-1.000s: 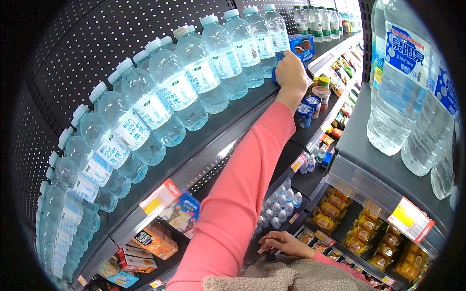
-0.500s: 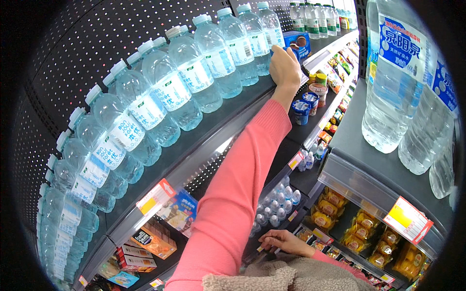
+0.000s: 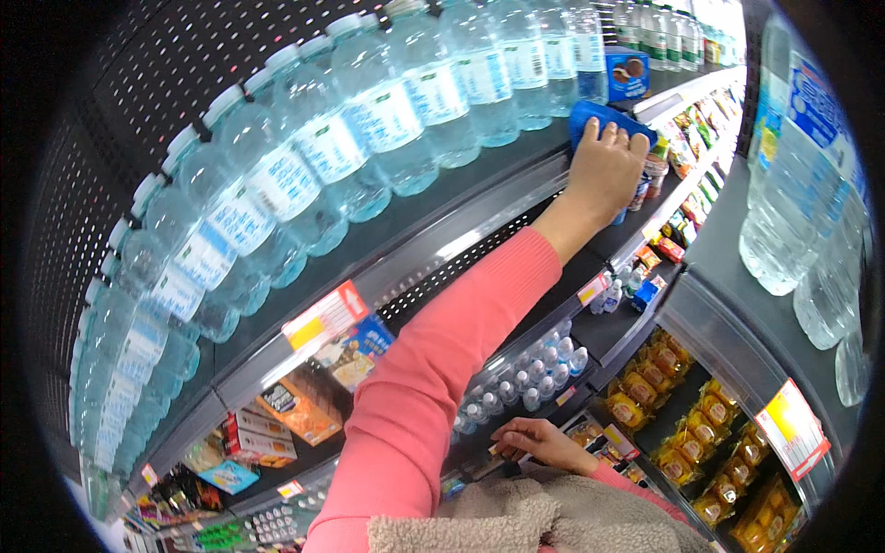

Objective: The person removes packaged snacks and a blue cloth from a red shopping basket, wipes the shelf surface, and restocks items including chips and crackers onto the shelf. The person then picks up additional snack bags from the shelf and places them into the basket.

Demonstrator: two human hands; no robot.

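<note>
At the right end of the upper shelf, my left hand (image 3: 604,170) presses its fingers over a flat blue piece that looks like a cloth (image 3: 590,118), at the shelf's front edge. Beside it stands a blue box with round biscuits pictured on it (image 3: 629,76). A long row of clear water bottles (image 3: 378,115) with white labels lines this shelf to the left. Low in front of me, my right hand (image 3: 544,442) is curled, thumb against fingers; what it holds, if anything, is hidden.
Large water bottles (image 3: 784,212) stand on the right shelf, above yellow packaged cakes (image 3: 687,452). Under the upper shelf are orange cartons (image 3: 309,405) and small water bottles (image 3: 525,378). A price tag (image 3: 324,315) juts from the shelf edge. Tubs (image 3: 654,175) sit behind my left hand.
My left hand has moved right and slightly down, from beside the last bottle to the shelf's front edge; the blue piece now shows under its fingers. My right hand stays low.
</note>
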